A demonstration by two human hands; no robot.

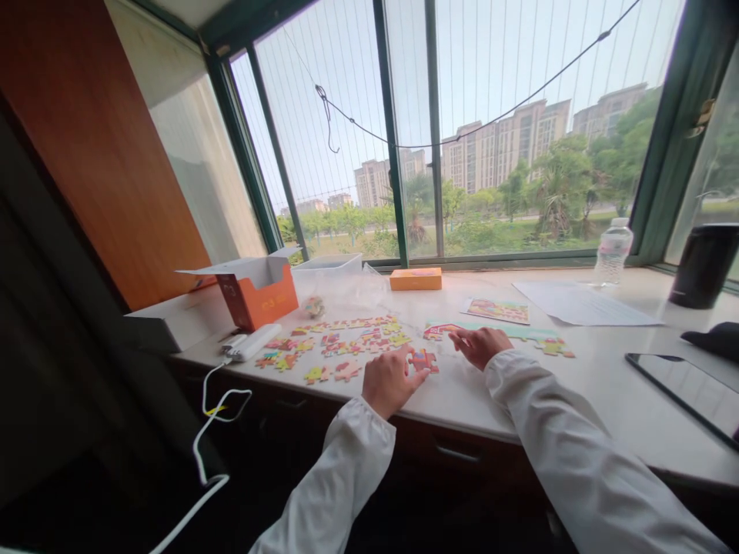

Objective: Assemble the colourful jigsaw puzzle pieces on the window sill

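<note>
My left hand (388, 382) is at the front of the tabletop, thumb and forefinger closed about the left side of a red and blue jigsaw puzzle piece (426, 361). To its right, my right hand (480, 346) rests with fingers apart at the lower edge of a joined strip of puzzle pieces (523, 332). Part of that strip is hidden behind the right hand. Many loose puzzle pieces (365, 340), mostly yellow, green and red, lie spread out left of my hands. Farther back is a picture card (497, 310) in similar colours.
At the left stand an open orange box (265, 295), a clear plastic tub (329, 267) and a white power strip (257, 343) with its cable. A small orange box (416, 279) sits by the window. Rightward are paper (583, 302), a bottle (613, 252), a black cup (705, 265) and a tablet (687, 388).
</note>
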